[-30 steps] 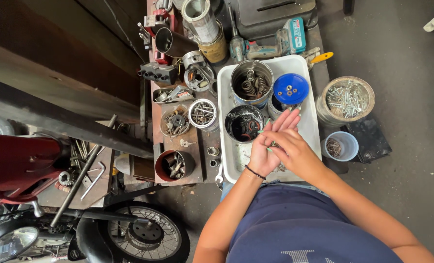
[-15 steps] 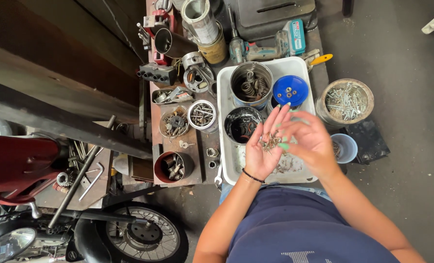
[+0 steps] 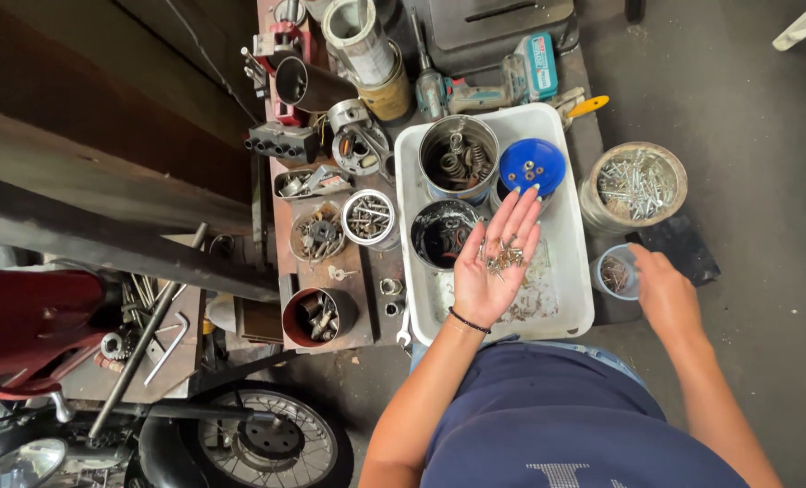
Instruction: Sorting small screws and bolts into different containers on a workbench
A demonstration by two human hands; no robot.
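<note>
My left hand (image 3: 489,276) lies palm up over a white plastic tray (image 3: 576,262), with a small heap of screws (image 3: 504,256) resting on the palm. My right hand (image 3: 667,294) is off to the right of the tray, its fingers reaching over a small pale blue cup (image 3: 612,274) that holds more screws. The fingertips of that hand are turned away from me, so I cannot tell whether they pinch anything. Loose small hardware lies on the tray floor under the left hand.
In the tray stand a metal can of springs (image 3: 458,158), a dark can (image 3: 445,233) and a blue lid (image 3: 531,165). A large tin of screws (image 3: 633,185) sits right of it. Small tins and a red can (image 3: 317,316) crowd the left board. A cordless drill (image 3: 511,81) lies behind; a motorcycle wheel (image 3: 267,443) is below.
My hands were together over the tray. The right hand has since moved right to the pale blue cup, while the left stays palm up with the screws.
</note>
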